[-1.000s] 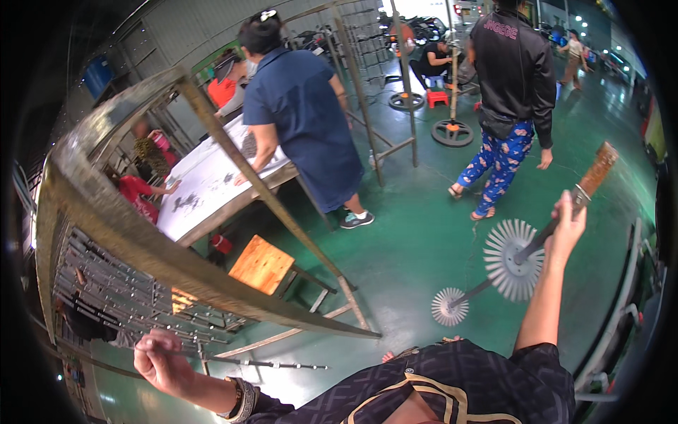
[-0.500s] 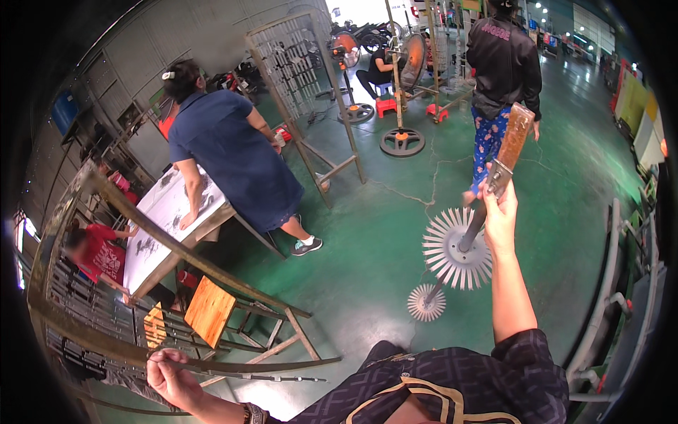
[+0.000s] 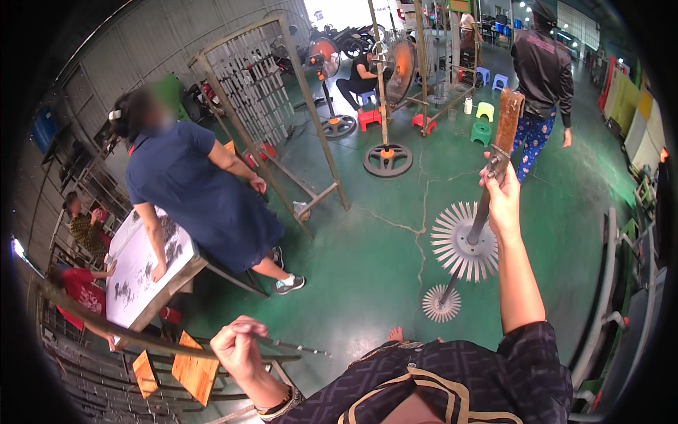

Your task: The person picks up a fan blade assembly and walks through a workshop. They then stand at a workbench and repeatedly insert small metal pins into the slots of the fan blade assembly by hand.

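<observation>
My right hand (image 3: 501,194) is closed around the upper part of an upright metal pole, just under its rusty flat top piece (image 3: 508,121). Lower on the same pole sit a large grey slotted disc (image 3: 452,244) and a smaller slotted disc (image 3: 441,304). At the lower left, my left hand (image 3: 240,350) is closed with its fingers pinched on a thin dark rod (image 3: 300,346) with small silvery pieces along it. That hand is in front of a metal rack frame (image 3: 134,328) hung with several similar rods.
A person in a blue dress (image 3: 194,184) leans on a white-topped table (image 3: 159,290) with dark pieces on it. Wooden stools (image 3: 194,371) are below it. Another hung rack (image 3: 254,88) and a standing fan (image 3: 388,159) are ahead. Pipes (image 3: 600,290) line the right side.
My left hand has moved up and right with the thin rod, away from the rack frame's lower bar. My right hand keeps its hold. The person in the black jacket is farther right.
</observation>
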